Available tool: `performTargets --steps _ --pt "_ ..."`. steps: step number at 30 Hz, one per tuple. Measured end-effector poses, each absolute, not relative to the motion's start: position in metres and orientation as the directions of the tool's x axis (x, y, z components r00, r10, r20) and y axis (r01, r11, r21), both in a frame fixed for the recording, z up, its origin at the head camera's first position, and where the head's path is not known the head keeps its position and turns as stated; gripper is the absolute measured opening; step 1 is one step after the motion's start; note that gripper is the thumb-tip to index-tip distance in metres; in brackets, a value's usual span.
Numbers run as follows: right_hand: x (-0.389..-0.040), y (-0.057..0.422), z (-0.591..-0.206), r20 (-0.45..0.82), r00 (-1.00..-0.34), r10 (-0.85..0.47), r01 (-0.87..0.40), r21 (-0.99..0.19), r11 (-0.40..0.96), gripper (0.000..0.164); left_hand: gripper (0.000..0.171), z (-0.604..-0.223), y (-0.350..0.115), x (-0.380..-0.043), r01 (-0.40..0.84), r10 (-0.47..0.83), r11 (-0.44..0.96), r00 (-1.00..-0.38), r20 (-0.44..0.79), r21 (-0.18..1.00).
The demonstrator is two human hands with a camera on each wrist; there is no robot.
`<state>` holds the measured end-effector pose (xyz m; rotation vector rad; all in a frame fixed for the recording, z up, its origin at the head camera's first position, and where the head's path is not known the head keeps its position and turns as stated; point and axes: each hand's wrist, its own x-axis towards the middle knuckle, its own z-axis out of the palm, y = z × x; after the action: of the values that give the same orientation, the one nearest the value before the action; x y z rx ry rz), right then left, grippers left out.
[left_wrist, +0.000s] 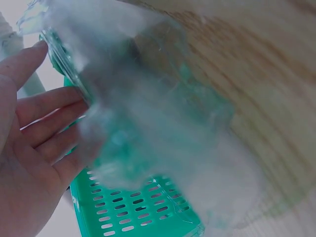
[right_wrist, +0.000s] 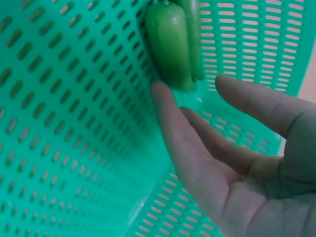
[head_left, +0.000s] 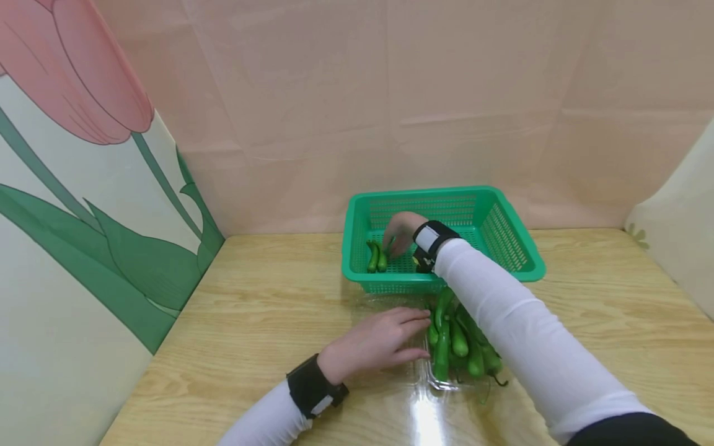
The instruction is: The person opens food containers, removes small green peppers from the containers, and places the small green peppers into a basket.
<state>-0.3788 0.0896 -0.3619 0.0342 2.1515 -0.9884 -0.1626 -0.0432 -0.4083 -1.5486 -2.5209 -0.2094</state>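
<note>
My right hand point(head_left: 401, 233) reaches down inside a green plastic basket point(head_left: 519, 277), its fingers extended and apart, holding nothing. Beside its fingertips, two green peppers point(head_left: 382, 259) lie at the basket's left end; the right wrist view shows the nearer pepper point(right_wrist: 169, 47) just beyond the fingertips. In front of the basket is a clear plastic tray point(head_left: 443, 385) with several green peppers point(head_left: 458, 341) in it, partly hidden by my right sleeve. My left hand point(head_left: 379, 342) rests at the tray's left side with fingers straight, and in the left wrist view they touch the tray's edge.
Crumpled clear plastic film point(left_wrist: 148, 98) spreads beside the tray, blurred in the left wrist view. All stands on a wood-grain table point(head_left: 268, 297). A pink cloth backdrop point(head_left: 312, 124) hangs right behind the basket, and a tulip-print panel point(head_left: 89, 204) borders the left.
</note>
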Motion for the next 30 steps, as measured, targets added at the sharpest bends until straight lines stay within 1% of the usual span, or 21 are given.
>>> performTargets --steps 2,6,13,19,23,30 --pt "-0.380 0.093 -0.359 -0.617 -0.732 -0.287 0.245 -0.632 0.735 0.047 0.059 -0.409 -0.043 -0.163 0.895 0.869 0.446 -0.441 0.224 0.028" --pt "-0.380 0.100 -0.351 -0.573 -0.758 -0.311 0.140 -0.609 0.781 0.048 0.058 -0.409 -0.044 -0.163 0.896 0.871 0.443 -0.438 0.223 0.030" --pt "-0.381 0.111 -0.333 -0.535 -0.776 -0.334 0.065 -0.594 0.802 0.046 0.059 -0.408 -0.043 -0.163 0.892 0.869 0.452 -0.447 0.215 0.026" --pt "-0.361 0.117 -0.306 -0.459 -0.822 -0.338 -0.039 -0.546 0.837 0.041 0.059 -0.409 -0.043 -0.163 0.897 0.871 0.442 -0.437 0.227 0.031" --pt "-0.346 0.120 -0.292 -0.414 -0.836 -0.361 -0.090 -0.545 0.834 0.039 0.059 -0.410 -0.045 -0.163 0.901 0.873 0.432 -0.424 0.241 0.019" --pt "-0.329 0.128 -0.277 -0.340 -0.860 -0.380 -0.150 -0.542 0.827 0.041 0.059 -0.411 -0.048 -0.164 0.899 0.869 0.437 -0.430 0.243 0.026"
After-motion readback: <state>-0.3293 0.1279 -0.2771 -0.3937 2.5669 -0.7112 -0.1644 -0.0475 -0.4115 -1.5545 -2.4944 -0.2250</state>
